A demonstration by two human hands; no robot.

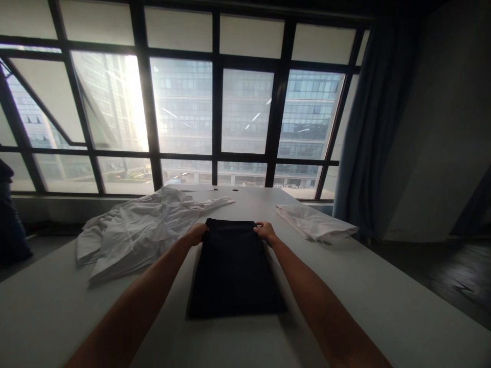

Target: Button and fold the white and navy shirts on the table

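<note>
A dark folded garment (235,268) lies flat on the white table (383,296) in front of me. My left hand (197,233) grips its far left corner with fingers curled. My right hand (265,232) is closed on its far right corner. Both arms stretch forward along the garment's sides.
A heap of crumpled white clothes (134,232) lies on the table to the left. A folded white garment (314,222) rests at the far right. Large windows and a blue curtain (368,133) stand behind the table. The table's right edge drops to a dark floor.
</note>
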